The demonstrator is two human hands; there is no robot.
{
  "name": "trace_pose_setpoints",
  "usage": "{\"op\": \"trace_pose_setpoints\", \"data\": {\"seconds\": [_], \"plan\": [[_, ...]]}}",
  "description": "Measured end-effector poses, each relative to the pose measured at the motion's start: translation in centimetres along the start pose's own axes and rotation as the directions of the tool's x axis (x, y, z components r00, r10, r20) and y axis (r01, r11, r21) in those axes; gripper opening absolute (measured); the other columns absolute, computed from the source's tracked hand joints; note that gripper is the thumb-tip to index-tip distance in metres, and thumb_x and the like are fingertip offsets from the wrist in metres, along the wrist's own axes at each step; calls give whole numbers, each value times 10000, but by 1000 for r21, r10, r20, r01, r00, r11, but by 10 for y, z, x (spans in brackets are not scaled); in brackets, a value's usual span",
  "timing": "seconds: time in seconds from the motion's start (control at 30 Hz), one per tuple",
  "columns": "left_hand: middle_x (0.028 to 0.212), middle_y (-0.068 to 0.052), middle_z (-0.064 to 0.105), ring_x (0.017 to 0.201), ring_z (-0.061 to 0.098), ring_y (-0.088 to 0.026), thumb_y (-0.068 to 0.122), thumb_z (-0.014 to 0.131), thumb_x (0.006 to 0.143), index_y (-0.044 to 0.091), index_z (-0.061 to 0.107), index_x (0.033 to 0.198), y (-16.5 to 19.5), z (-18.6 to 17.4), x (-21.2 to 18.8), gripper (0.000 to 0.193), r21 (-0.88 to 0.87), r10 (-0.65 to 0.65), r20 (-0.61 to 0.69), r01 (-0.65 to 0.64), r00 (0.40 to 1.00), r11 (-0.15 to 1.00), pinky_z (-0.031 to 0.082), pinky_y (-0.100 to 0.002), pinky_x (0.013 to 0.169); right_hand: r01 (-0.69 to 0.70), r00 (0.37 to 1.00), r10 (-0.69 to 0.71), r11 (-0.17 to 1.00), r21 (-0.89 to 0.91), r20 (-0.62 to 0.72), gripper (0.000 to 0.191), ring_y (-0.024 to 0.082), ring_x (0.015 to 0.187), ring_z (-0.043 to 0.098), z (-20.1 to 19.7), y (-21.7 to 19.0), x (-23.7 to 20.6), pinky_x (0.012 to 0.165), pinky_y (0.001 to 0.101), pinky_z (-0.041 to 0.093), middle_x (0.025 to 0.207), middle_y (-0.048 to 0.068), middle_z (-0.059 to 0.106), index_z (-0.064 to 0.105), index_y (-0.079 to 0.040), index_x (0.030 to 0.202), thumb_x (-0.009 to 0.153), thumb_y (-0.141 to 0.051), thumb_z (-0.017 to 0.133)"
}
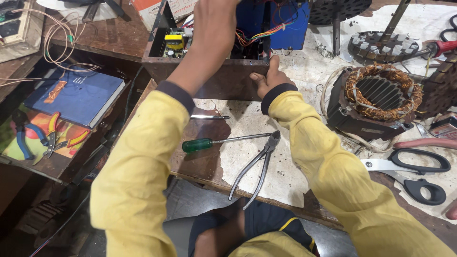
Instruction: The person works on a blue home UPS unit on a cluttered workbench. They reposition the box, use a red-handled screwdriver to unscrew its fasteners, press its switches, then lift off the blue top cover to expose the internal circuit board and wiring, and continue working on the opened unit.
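My left hand [214, 24] reaches into the box [209, 78], grip hidden; right hand [269, 78] clasps its edge; one screwdriver [223, 142], one pliers [257, 166] lie below

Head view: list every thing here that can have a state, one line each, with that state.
Metal case: open on top, wiring and circuit board exposed.
Left hand: reaching into the case, fingers hidden.
Right hand: gripping the case's front edge.
Green-handled screwdriver: lying flat, untouched.
Pliers: lying flat, handles spread.
Scissors: lying closed.
Motor stator: bare, copper windings exposed.
Blue book: closed.
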State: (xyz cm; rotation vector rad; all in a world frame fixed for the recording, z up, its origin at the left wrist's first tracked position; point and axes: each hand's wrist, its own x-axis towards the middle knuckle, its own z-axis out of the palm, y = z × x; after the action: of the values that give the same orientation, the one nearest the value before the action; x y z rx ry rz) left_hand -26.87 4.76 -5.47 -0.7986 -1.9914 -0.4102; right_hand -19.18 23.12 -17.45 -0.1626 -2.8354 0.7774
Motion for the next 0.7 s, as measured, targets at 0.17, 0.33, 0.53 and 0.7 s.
{"op": "trace_pose_setpoints", "data": {"seconds": [0.17,0.33,0.53,0.7], "plan": [[1260,-214,567,1079,626,-403,-34,635,945,49,514,1402,19,-27,-24,480,-18,-75,-33,74,997,997,531,-482,876,11,1000,-11,1000,9,-4,875,517,904,670,4,7,5,790,569,520,984,304,693,149,-27,1556,997,-559,561],[1329,-292,555,1090,616,-415,36,662,887,32,501,1403,20,-38,-42,541,-14,-2,-75,1,997,1000,536,-473,926,20,1000,-20,1000,-1,-15,860,521,905,670,6,9,4,792,575,519,974,307,693,163,-34,1567,1017,-571,548],[1120,-228,640,995,609,-383,164,645,1043,-29,601,1203,15,-57,-63,254,-6,-92,58,92,994,996,486,-485,862,15,1000,-15,1000,7,-20,881,525,909,663,3,9,5,791,570,521,981,308,690,161,-21,1549,999,-582,561],[1156,-207,595,1076,558,-370,182,607,1105,-7,615,1131,6,-78,-92,191,-41,-51,105,55,993,998,449,-484,934,47,997,-46,999,16,-62,815,522,895,666,-2,4,-1,787,581,513,979,298,693,223,-42,1537,999,-549,565]]}}
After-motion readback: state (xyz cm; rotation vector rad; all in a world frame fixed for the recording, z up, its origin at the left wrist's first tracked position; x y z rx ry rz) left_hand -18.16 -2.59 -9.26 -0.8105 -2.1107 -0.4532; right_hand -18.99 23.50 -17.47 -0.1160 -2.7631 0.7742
